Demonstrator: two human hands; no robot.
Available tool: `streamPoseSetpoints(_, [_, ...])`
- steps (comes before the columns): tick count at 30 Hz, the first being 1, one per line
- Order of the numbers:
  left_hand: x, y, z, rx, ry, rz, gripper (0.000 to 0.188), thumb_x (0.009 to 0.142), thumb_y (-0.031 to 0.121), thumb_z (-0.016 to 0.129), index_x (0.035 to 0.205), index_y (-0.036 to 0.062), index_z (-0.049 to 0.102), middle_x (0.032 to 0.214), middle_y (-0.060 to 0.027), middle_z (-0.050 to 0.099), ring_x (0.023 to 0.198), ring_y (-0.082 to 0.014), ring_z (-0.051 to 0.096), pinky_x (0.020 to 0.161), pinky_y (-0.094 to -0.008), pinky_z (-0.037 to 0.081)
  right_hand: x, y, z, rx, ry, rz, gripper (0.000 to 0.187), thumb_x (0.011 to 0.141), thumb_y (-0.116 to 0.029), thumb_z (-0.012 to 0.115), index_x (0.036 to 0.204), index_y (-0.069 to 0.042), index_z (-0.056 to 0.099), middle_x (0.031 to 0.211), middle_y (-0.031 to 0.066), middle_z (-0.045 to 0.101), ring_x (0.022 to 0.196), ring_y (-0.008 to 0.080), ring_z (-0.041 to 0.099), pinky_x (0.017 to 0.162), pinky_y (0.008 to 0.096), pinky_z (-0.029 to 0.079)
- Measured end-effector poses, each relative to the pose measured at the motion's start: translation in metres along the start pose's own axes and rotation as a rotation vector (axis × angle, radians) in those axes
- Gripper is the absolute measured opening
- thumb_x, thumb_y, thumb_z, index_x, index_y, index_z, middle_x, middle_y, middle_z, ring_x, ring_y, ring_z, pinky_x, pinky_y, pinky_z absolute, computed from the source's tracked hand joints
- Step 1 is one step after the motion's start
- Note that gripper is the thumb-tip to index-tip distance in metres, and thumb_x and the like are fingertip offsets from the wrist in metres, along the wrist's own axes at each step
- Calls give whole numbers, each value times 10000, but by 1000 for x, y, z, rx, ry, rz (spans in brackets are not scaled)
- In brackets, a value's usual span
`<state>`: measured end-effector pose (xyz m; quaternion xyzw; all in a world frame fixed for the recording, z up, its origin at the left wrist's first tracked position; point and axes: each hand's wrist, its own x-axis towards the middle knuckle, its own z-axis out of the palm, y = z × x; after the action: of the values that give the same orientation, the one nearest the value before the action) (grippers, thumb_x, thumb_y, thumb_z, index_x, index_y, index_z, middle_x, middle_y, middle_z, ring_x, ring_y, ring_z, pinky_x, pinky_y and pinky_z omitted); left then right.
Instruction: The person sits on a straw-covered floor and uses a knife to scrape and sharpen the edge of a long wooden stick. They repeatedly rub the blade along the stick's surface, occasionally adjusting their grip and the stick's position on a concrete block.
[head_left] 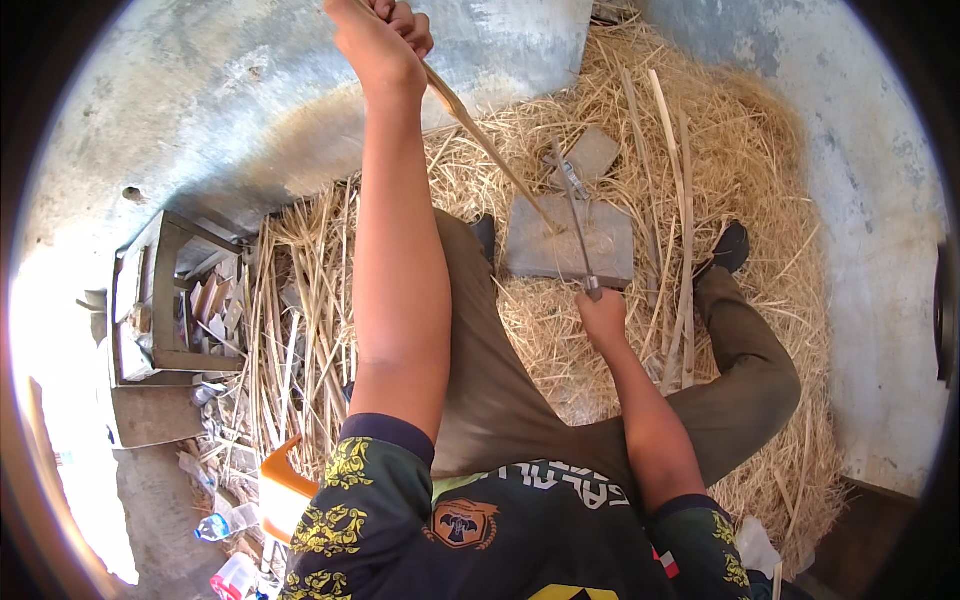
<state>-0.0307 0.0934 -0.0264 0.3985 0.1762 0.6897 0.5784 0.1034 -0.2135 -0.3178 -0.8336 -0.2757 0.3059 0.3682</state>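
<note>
My raised left hand (385,45) is closed around the upper end of a long bamboo strip (480,145). The strip slants down to the right, and its lower end meets the top of a grey block (530,245) between my legs. In my right hand (603,320) is the handle of a long, narrow-bladed knife (574,215). Its blade points away from me across the block, just right of the strip's lower end. Whether blade and strip touch, I cannot tell. Behind the block lie a smaller stone slab (595,153) and a little packet (574,180).
Pale shavings (750,130) cover the floor around my legs. Long bamboo strips (686,230) lie to the right of the block, and more bamboo pieces (305,320) are heaped at left. Beyond them stand a wooden frame (170,358), an orange chair (285,465) and a plastic bottle (230,522).
</note>
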Motion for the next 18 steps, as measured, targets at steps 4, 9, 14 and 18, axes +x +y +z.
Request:
streamPoseSetpoints(4, [-1,1,5,-2,17,-34,647,931,763,442,640,210,273,514,70,220,409,-93,182,391,-276,133,7,-1,4,132,112,-135,307,816,-229,680,692,46,618,573,127,592,527,229,549,582,412,453])
streamPoseSetpoints(9, [-4,2,13,74,115,-55,655,922,772,451,643,206,272,514,69,225,397,-97,193,384,-271,132,-3,56,25,-47,32,143,286,824,-201,677,685,39,608,567,102,565,528,205,521,568,407,428])
streamPoseSetpoints(14, [9,8,-15,-507,-232,-398,645,928,759,457,650,205,279,515,61,225,390,-100,201,380,-273,139,4,52,8,92,-50,219,241,811,-171,691,673,-3,587,531,80,559,425,206,569,428,389,424])
streamPoseSetpoints(18, [5,1,1,-50,54,-62,633,929,752,467,657,208,291,516,61,223,389,-99,202,378,-272,143,24,40,11,234,76,-61,261,813,-173,690,653,-11,564,516,75,549,391,194,541,399,382,408])
